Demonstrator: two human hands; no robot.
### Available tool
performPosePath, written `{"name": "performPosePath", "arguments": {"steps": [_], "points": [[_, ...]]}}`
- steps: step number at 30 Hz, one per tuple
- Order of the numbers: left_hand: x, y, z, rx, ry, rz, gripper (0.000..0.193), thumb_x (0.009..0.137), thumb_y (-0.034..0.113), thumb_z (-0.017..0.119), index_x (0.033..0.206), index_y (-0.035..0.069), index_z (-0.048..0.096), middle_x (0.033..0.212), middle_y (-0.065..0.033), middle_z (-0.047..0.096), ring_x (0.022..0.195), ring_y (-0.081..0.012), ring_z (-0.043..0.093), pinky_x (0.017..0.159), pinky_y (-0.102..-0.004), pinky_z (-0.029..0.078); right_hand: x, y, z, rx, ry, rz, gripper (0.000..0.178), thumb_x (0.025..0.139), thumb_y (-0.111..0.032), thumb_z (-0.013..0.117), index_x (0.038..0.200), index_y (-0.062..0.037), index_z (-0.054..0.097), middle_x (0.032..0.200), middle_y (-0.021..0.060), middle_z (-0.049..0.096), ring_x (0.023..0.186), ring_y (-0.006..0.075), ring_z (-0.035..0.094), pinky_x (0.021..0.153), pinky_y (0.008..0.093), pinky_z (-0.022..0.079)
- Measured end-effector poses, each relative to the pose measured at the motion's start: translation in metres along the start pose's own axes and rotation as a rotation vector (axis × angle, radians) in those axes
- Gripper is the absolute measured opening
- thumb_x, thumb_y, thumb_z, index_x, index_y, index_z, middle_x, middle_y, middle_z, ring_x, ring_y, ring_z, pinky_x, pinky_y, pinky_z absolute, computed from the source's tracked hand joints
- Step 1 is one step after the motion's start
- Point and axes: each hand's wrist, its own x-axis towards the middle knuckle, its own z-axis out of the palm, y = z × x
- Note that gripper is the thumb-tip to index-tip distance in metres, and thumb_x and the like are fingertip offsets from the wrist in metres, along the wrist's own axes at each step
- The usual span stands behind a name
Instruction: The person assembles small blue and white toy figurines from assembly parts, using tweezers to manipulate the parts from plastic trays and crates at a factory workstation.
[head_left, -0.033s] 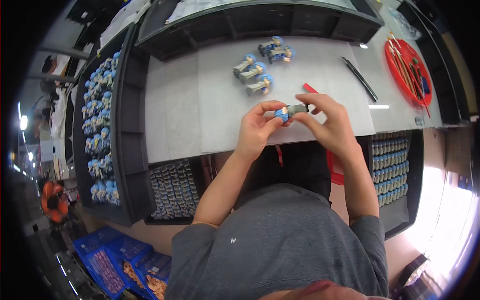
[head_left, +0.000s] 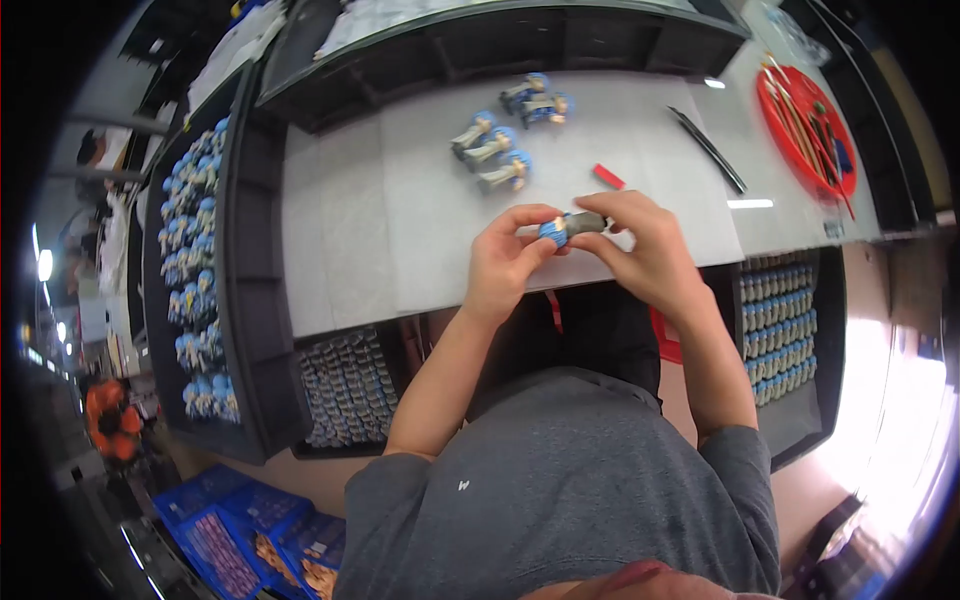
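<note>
A small figurine (head_left: 583,224) with blue hair and a grey-green body lies sideways between my hands, over the front part of the table. My left hand (head_left: 502,262) pinches it at the blue-haired head, thumb and fingers closed. On the body and leg end, the thumb and fingers of my right hand (head_left: 648,248) are closed from both sides. Beyond my hands, a group of similar figurines (head_left: 490,150) lies on the pale sheet. A short red piece (head_left: 608,176) rests just past my right fingers.
A black pen (head_left: 708,150) lies to the right, near a red dish (head_left: 815,130) of brushes. Black trays of blue-haired figurines stand at the left (head_left: 235,260) and below the table's right edge (head_left: 835,350). A long black bin (head_left: 520,62) borders the back.
My right thumb and fingers have closed farther along the figurine's body, where before they were spread near its feet. The whole view has shifted slightly.
</note>
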Motion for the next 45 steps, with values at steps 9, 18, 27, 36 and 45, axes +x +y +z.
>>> {"name": "performPosePath", "arguments": {"steps": [9,18,27,36,45], "points": [[-0.004,0.001,-0.002,0.201,0.019,0.087,0.034,0.086,0.0,0.05,0.119,-0.005,0.042,0.126,-0.0213,0.043,0.093,-0.0246,0.059,0.079,-0.0271,0.05,-0.098,0.051,-0.1,-0.179,0.495,0.152,0.029,0.071,0.004,0.062,0.099,-0.0011,0.062,0.095,0.0125,0.061,0.084,0.0219,0.06,0.073,0.028,0.047],[0.0,-0.004,0.011,0.38,0.04,0.007,0.031,0.086,0.0,0.049,0.116,-0.001,0.046,0.124,-0.0167,0.046,0.09,-0.0194,0.056,0.08,-0.0259,0.048,-0.435,0.147,-0.187,-0.703,0.685,1.434,0.042,0.065,-0.007,0.071,0.106,-0.0121,0.062,0.079,0.0094,0.061,0.078,0.023,0.06,0.072,0.0316,0.048],[-0.002,0.001,0.014,0.456,0.066,-0.008,0.026,0.086,0.0,0.05,0.112,-0.002,0.047,0.121,-0.0152,0.05,0.089,-0.0161,0.058,0.079,-0.0239,0.05,-0.518,0.191,-0.136,-0.451,0.367,1.561,0.041,0.059,-0.003,0.073,0.098,-0.0114,0.065,0.079,0.0093,0.061,0.078,0.0241,0.06,0.07,0.0343,0.048],[0.003,-0.01,0.026,0.487,0.07,0.007,0.024,0.087,0.001,0.049,0.111,-0.001,0.048,0.119,-0.0137,0.051,0.088,-0.0152,0.058,0.078,-0.0227,0.05,-0.52,0.191,-0.139,-0.264,0.29,1.529,0.041,0.055,-0.004,0.075,0.094,-0.0067,0.064,0.077,0.0064,0.059,0.074,0.0203,0.057,0.066,0.0314,0.046],[-0.007,0.002,-0.003,0.442,0.133,0.05,0.031,0.084,-0.003,0.05,0.115,-0.005,0.046,0.119,-0.0165,0.051,0.087,-0.0194,0.06,0.076,-0.0282,0.05,-0.521,0.233,-0.127,-0.215,0.038,1.326,0.03,0.066,-0.013,0.063,0.093,-0.0004,0.061,0.073,0.0125,0.062,0.067,0.0206,0.057,0.064,0.0345,0.046]]}}
